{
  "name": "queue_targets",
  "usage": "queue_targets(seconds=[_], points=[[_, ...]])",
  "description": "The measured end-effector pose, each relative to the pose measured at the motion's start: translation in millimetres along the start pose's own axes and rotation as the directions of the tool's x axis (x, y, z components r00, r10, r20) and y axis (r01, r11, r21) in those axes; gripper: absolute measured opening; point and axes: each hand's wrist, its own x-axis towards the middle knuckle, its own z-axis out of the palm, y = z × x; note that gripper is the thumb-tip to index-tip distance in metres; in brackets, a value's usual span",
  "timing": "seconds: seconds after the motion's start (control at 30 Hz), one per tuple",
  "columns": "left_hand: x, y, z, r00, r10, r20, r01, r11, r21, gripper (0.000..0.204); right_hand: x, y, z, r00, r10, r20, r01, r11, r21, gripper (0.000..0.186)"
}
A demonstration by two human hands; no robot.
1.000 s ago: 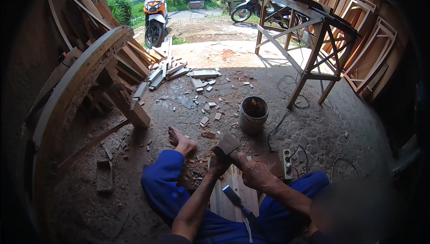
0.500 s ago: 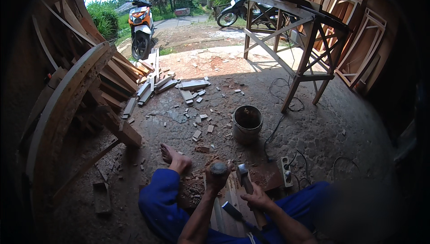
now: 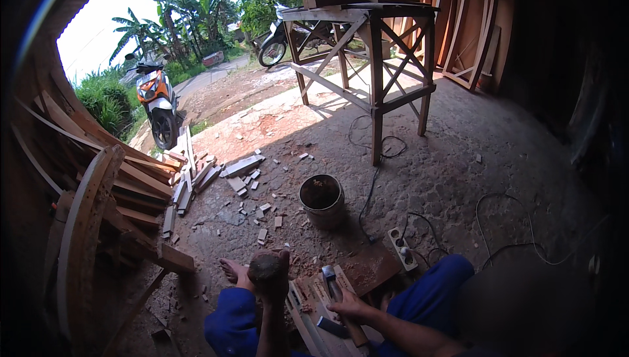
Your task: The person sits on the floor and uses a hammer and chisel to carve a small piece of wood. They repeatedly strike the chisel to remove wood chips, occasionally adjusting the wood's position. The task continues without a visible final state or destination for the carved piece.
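Note:
My left hand [image 3: 274, 285] is raised and closed round a mallet [image 3: 267, 268], whose round, dull end faces up. To its right, my right hand [image 3: 350, 306] grips a chisel [image 3: 333, 286]; the bright blade end points away and the wooden handle runs back under my palm. Beside it, a second chisel [image 3: 331, 326] with a broad dark blade lies on the wood, partly hidden. Below my hands are pale wooden strips [image 3: 298, 314] with slots cut in them, laid side by side between my blue-clad legs.
Behind the strips stands a bucket [image 3: 322, 201]. To its right lie a white power strip [image 3: 402, 249] and loose cables. Wood offcuts [image 3: 242, 167] litter the floor ahead. A curved timber piece [image 3: 78, 239] stands at left, a wooden trestle table [image 3: 367, 22] further back.
My view has swung to the right and tilted. My left hand with the mallet has risen and moved left, away from the chisel. The right hand keeps its grip.

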Motion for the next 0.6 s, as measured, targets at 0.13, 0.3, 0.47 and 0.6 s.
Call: queue_targets(seconds=[0.13, 0.3, 0.47, 0.6], points=[[11, -10, 10, 0.987, 0.094, 0.134, -0.120, 0.973, 0.199, 0.025, -12, -13, -10, 0.996, 0.089, 0.024, -0.089, 0.996, 0.005, 0.077], [31, 20, 22, 0.998, 0.029, 0.059, -0.021, 0.992, -0.128, 0.029, -13, -9, -12, 0.998, 0.052, 0.028, -0.054, 0.997, 0.064, 0.084], [54, 12, 16, 0.871, 0.467, 0.156, -0.486, 0.764, 0.424, 0.038, -14, -15, -9, 0.999, 0.030, 0.042, -0.028, 0.998, -0.048, 0.084], [23, -25, 30, 0.985, 0.070, 0.157, -0.083, 0.994, 0.072, 0.036, -27, -28, -5, 0.993, 0.114, -0.030, -0.114, 0.993, -0.028, 0.067]])
